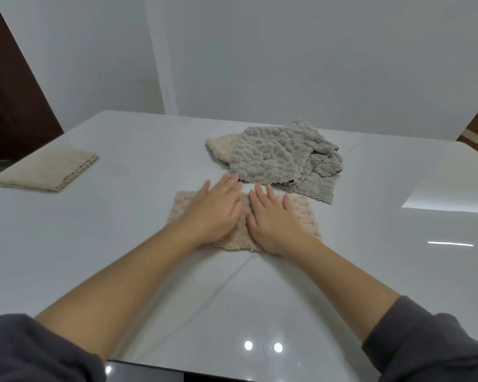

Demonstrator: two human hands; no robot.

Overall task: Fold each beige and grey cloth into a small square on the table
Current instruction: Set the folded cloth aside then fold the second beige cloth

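Beige and grey cloths are spread over the glossy white worktop (260,293), which fills most of the view and reflects the ceiling lights along its near edge.

The largest item on it is the crumpled heap of grey fleecy cloth (282,158) at the far centre. It is unfolded and probably holds more than one piece, though the layers cannot be counted. A folded beige cloth (47,169) lies well apart at the far left, apparently set aside as finished.

The beige textured cloth in hand (305,216) lies in front of you, already folded to a rough square. A further beige cloth (221,143) shows only one corner from under the grey heap's left side.

Your left hand (213,213) and right hand (273,219) lie side by side, palms down on this square. The fingers are straight and grasp nothing; they seem to be pressing the fold flat so that it holds its shape. The left fingertips reach past the cloth's far edge, close to the grey heap, and are slightly blurred.

The heap lies just beyond the square, so you have little room to work forward. The covered beige cloth cannot be taken until the grey one is lifted off.
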